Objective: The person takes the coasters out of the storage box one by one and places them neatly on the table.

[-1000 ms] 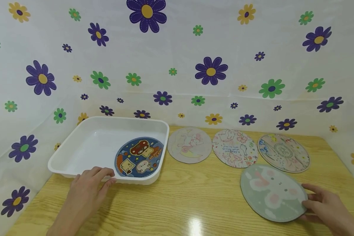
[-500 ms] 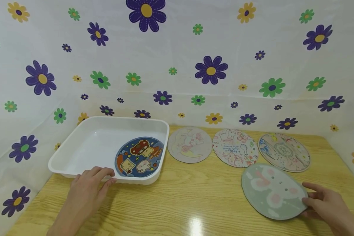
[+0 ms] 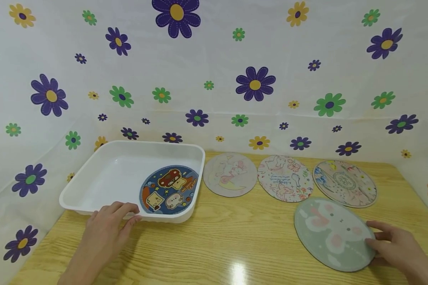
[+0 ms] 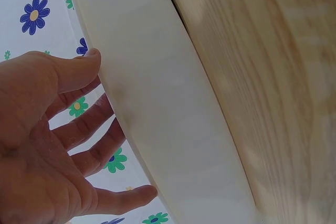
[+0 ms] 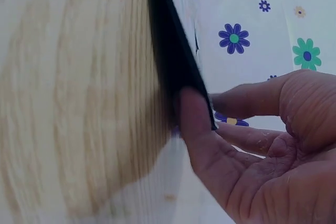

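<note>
My left hand (image 3: pixel 108 229) grips the front rim of a white plastic tray (image 3: pixel 92 152), fingers over the edge and thumb outside. In the left wrist view, thumb and fingers lie along the rim of the tray (image 4: pixel 152 93). Inside the tray, at its right end, lies a round dark blue mat (image 3: pixel 169 190) with cartoon bears and toast. My right hand (image 3: pixel 396 245) pinches the right edge of a round grey-green mat (image 3: pixel 337 235) with a white bunny. In the right wrist view, this mat's dark underside (image 5: pixel 176 51) shows, tilted up from the table, one finger beneath it.
Three round mats lie in a row along the back: a pale moon-patterned mat (image 3: pixel 230 175), a white pink-sketched mat (image 3: pixel 284 179) and a beige floral mat (image 3: pixel 344 183). Behind the wooden table (image 3: pixel 235 237) hangs a flower-print sheet (image 3: pixel 214 59).
The bunny mat has shifted slightly to the right in my right hand, and its near edge sits a little lower in view. My left hand stays on the tray rim.
</note>
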### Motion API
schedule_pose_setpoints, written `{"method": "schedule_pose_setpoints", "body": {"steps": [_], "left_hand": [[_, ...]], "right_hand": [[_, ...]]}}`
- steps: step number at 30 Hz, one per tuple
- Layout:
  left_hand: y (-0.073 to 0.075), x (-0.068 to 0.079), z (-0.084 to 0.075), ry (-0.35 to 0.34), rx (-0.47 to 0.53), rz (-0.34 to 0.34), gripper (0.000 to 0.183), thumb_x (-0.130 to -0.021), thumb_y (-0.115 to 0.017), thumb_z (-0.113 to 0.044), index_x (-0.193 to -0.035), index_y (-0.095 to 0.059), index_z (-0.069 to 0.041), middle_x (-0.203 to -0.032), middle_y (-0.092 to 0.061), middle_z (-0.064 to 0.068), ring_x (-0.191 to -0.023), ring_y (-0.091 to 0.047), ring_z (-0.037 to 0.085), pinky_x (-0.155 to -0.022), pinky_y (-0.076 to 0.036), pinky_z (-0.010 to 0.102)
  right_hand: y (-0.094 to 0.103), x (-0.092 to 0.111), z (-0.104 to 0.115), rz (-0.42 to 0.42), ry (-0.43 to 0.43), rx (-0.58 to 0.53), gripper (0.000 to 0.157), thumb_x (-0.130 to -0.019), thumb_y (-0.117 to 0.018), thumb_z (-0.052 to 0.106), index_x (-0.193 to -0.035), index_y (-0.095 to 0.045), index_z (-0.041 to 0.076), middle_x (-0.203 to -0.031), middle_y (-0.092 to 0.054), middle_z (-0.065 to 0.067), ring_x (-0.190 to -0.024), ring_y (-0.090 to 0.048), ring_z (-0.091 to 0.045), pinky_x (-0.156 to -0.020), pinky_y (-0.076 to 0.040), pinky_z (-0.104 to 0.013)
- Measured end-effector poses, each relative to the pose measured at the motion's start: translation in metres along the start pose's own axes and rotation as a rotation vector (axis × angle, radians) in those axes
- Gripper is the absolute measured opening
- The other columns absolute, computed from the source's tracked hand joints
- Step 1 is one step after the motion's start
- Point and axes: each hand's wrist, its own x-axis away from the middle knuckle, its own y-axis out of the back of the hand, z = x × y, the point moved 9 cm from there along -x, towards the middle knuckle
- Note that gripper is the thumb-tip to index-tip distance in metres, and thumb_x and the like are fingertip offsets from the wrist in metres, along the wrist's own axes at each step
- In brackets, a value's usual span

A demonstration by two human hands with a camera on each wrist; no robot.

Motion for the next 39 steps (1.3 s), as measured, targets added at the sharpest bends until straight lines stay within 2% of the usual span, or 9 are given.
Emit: {"method": "schedule_pose_setpoints", "body": {"steps": [4, 6, 9, 12, 18, 24, 30, 37, 39], "left_hand": [[0.000, 0.000, 0.001, 0.012, 0.003, 0.009, 0.019, -0.085, -0.082, -0.014, -0.099, -0.071, -0.018, -0.101, -0.073, 0.005, -0.096, -0.068, 0.042, -0.081, -0.045, 0.077], [-0.001, 0.001, 0.002, 0.017, 0.004, 0.013, 0.019, -0.085, -0.083, -0.014, -0.099, -0.071, -0.019, -0.101, -0.073, 0.005, -0.097, -0.068, 0.042, -0.082, -0.045, 0.077], [-0.001, 0.000, 0.002, 0.009, -0.005, 0.006, 0.019, -0.085, -0.083, -0.014, -0.099, -0.071, -0.019, -0.100, -0.073, 0.005, -0.095, -0.068, 0.041, -0.079, -0.047, 0.072], [-0.001, 0.001, 0.002, 0.005, -0.006, 0.003, 0.020, -0.084, -0.083, -0.013, -0.099, -0.071, -0.019, -0.100, -0.074, 0.005, -0.094, -0.068, 0.041, -0.076, -0.048, 0.070], [-0.002, 0.001, 0.003, 0.016, 0.000, 0.011, 0.020, -0.085, -0.082, -0.012, -0.100, -0.071, -0.018, -0.102, -0.074, 0.006, -0.095, -0.068, 0.042, -0.081, -0.045, 0.076], [-0.003, 0.000, 0.003, 0.024, 0.005, 0.022, 0.019, -0.086, -0.081, -0.012, -0.101, -0.071, -0.017, -0.103, -0.073, 0.007, -0.097, -0.067, 0.044, -0.084, -0.042, 0.080], [-0.003, 0.001, 0.003, 0.023, -0.001, 0.025, 0.019, -0.086, -0.081, -0.013, -0.102, -0.071, -0.017, -0.104, -0.074, 0.008, -0.097, -0.067, 0.043, -0.082, -0.045, 0.076], [-0.004, 0.001, 0.005, 0.033, 0.001, 0.038, 0.018, -0.087, -0.080, -0.015, -0.103, -0.071, -0.017, -0.105, -0.074, 0.008, -0.099, -0.067, 0.043, -0.082, -0.045, 0.074], [-0.004, 0.001, 0.004, 0.033, 0.003, 0.036, 0.018, -0.088, -0.080, -0.015, -0.103, -0.071, -0.017, -0.105, -0.074, 0.008, -0.099, -0.067, 0.043, -0.082, -0.046, 0.074]], "right_hand": [[0.001, -0.001, 0.004, -0.006, 0.054, 0.100, 0.070, -0.098, -0.066, 0.015, -0.148, -0.030, -0.017, -0.124, -0.053, -0.043, -0.092, -0.068, -0.025, -0.073, -0.062, -0.036], [0.002, -0.001, 0.006, -0.004, 0.081, 0.140, 0.071, -0.098, -0.067, 0.018, -0.148, -0.031, -0.017, -0.125, -0.053, -0.044, -0.097, -0.068, -0.032, -0.074, -0.062, -0.036], [0.001, 0.001, 0.011, -0.005, 0.112, 0.174, 0.071, -0.097, -0.067, 0.017, -0.147, -0.031, -0.018, -0.129, -0.049, -0.046, -0.105, -0.065, -0.045, -0.075, -0.062, -0.037], [0.002, 0.003, 0.012, -0.024, 0.136, 0.203, 0.070, -0.096, -0.068, 0.014, -0.147, -0.032, -0.017, -0.132, -0.047, -0.047, -0.111, -0.062, -0.052, -0.074, -0.062, -0.037], [0.005, 0.001, 0.011, -0.069, 0.136, 0.236, 0.066, -0.094, -0.070, 0.014, -0.143, -0.038, -0.017, -0.127, -0.053, -0.043, -0.104, -0.068, -0.046, -0.070, -0.062, -0.033], [0.005, 0.005, 0.011, -0.084, 0.126, 0.278, 0.068, -0.094, -0.071, 0.017, -0.141, -0.038, -0.018, -0.125, -0.055, -0.043, -0.101, -0.068, -0.045, -0.072, -0.061, -0.037], [0.001, 0.004, 0.007, -0.098, 0.060, 0.259, 0.062, -0.094, -0.072, 0.013, -0.139, -0.041, -0.018, -0.116, -0.058, -0.039, -0.086, -0.068, -0.029, -0.070, -0.060, -0.037], [-0.002, 0.003, 0.007, -0.084, 0.054, 0.339, 0.050, -0.095, -0.071, 0.019, -0.130, -0.056, -0.015, -0.112, -0.063, -0.032, -0.089, -0.065, -0.028, -0.075, -0.057, -0.039], [-0.003, 0.003, 0.008, -0.081, 0.054, 0.338, 0.050, -0.097, -0.069, 0.021, -0.130, -0.056, -0.015, -0.111, -0.064, -0.031, -0.088, -0.064, -0.027, -0.074, -0.057, -0.038]]}}
